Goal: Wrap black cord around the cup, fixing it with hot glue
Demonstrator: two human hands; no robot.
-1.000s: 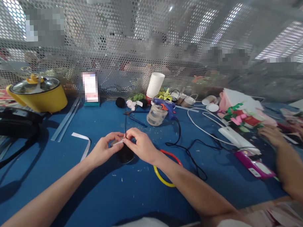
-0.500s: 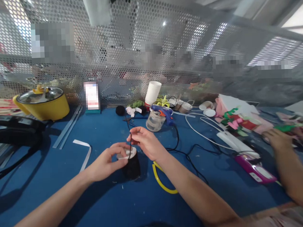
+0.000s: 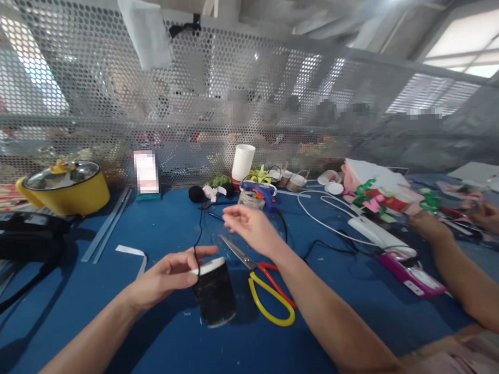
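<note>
A black-covered cup [image 3: 216, 297] with a white rim is tilted just above or on the blue table. My left hand [image 3: 170, 271] grips it at the rim, thumb and fingers closed on its left side. A strand of black yarn [image 3: 199, 232] runs from beside those fingers up to a black yarn ball [image 3: 196, 194]. To the right of the cup, my right hand [image 3: 251, 225] is raised above the table with fingers loosely extended; I see nothing in it. Beneath its wrist lie scissors [image 3: 249, 262] with red and yellow handles.
Behind my right hand are a blue glue gun [image 3: 266, 193] and a clear jar [image 3: 250, 199]. White cups [image 3: 243, 161] stand by the mesh panel. A yellow pot [image 3: 69, 190] is at left, a purple power strip [image 3: 412, 274] at right. A co-worker's hand [image 3: 431, 224] is farther right.
My right hand has let go of the black yarn and moved right, away from the cup. The cup is now tilted in my left hand. More of the scissors shows. The view has shifted.
</note>
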